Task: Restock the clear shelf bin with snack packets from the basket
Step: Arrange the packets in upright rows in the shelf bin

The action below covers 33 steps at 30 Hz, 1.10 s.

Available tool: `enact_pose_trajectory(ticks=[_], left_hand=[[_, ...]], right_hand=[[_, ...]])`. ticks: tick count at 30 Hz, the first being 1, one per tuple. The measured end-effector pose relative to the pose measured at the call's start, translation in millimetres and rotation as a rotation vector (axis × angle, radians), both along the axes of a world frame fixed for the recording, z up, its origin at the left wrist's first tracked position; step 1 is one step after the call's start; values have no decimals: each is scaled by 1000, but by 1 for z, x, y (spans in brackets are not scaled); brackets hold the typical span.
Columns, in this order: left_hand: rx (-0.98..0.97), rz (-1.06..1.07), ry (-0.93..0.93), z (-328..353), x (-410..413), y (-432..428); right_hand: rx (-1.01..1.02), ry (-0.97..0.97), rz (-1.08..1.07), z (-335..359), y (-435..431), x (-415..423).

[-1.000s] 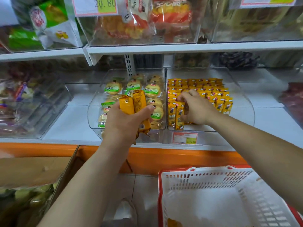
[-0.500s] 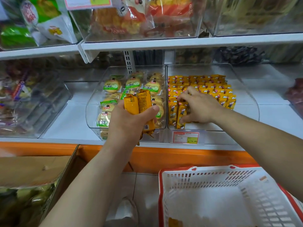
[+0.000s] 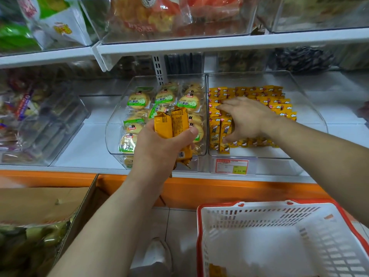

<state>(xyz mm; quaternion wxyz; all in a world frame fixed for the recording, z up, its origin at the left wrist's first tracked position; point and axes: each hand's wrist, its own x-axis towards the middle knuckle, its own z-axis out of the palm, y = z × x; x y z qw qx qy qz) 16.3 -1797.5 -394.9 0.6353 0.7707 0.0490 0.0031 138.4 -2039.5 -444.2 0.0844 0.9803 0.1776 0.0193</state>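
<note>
Left hand (image 3: 159,145) grips a bundle of orange packets (image 3: 172,121), centre. Right hand (image 3: 248,118), fingers spread, rests on packet rows (image 3: 249,90) in the clear bin (image 3: 308,109), 2 o'clock. Basket (image 3: 279,232), 5 o'clock: one stray packet (image 3: 216,270).

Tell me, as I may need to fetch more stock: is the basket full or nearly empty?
Nearly empty: the basket shows a bare white floor, with only one orange packet at the frame's bottom edge.
</note>
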Motion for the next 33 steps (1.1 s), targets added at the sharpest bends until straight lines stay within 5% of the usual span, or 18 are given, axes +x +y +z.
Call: enact_pose_trajectory(ticks=[13, 21, 24, 27, 30, 33], left_hand=[[23, -24, -11, -4, 1, -4], [-80, -85, 110, -6, 3, -10], [-236, -131, 234, -7, 4, -15], [-268, -230, 300, -8, 1, -23], [-242, -391, 294, -10, -7, -35], [-233, -553, 271, -12, -18, -50]], right_hand=[[-30, -105, 33, -19, -1, -3], [148, -12, -69, -13, -2, -7], [327, -28, -134, 4, -4, -29], [781, -61, -163, 18, -9, -70], [1279, 107, -204, 28, -9, -120], [1463, 282, -181, 29, -7, -158]])
